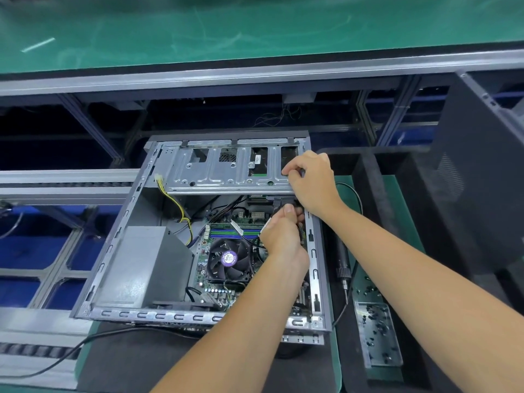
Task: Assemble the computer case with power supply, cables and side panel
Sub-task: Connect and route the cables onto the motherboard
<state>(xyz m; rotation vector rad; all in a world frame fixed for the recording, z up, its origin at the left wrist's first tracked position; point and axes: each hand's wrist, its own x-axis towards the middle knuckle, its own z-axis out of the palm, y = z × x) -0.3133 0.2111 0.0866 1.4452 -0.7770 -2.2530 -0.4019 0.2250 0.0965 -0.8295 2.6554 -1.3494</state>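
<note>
An open grey computer case (pixel 113 242) lies on its side in front of me. Inside are a grey power supply (pixel 144 265), a motherboard with a black fan (pixel 228 259), and yellow and black cables (pixel 175 205). My left hand (pixel 280 234) pinches a black cable connector (pixel 276 204) under the drive cage (pixel 226 168). My right hand (pixel 312 182) grips the right end of that cage with curled fingers. A dark side panel (pixel 476 177) leans upright at the right.
A black electric screwdriver (pixel 343 262) lies right of the case, beside a clear tray of dark screws (pixel 377 336). A black cord (pixel 56 361) trails across the mat at bottom left. A green conveyor (pixel 198 32) runs along the back.
</note>
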